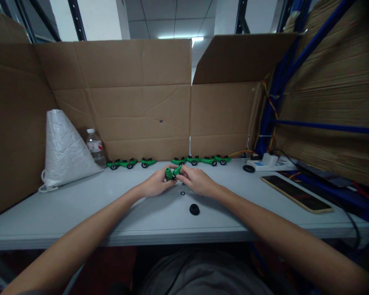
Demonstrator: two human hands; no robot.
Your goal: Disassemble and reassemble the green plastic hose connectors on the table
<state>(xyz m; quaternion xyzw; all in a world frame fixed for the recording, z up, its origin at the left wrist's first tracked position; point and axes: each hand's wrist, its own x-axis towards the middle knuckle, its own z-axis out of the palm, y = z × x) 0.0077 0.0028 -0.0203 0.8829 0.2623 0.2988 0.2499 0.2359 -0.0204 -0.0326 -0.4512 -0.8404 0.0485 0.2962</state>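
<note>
Over the smooth pale bench (80,213), the left hand (156,182) and right hand (199,181), both narrowed, hold a knobbly green-and-black piece (168,173) between them, partly hidden in their grip. Nearer lie 1 round black domed part (194,209) and 1 thin dark ring (182,194), material unclear.

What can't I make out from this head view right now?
- Head view: parts of the green piece, covered by the left hand and right hand.
- Head view: the tiny dark part by the right hand, too small to identify.
- Head view: print on the bottle label, too small and blurred.
- Head view: left forearm's near end, cut off by the bottom edge.
</note>
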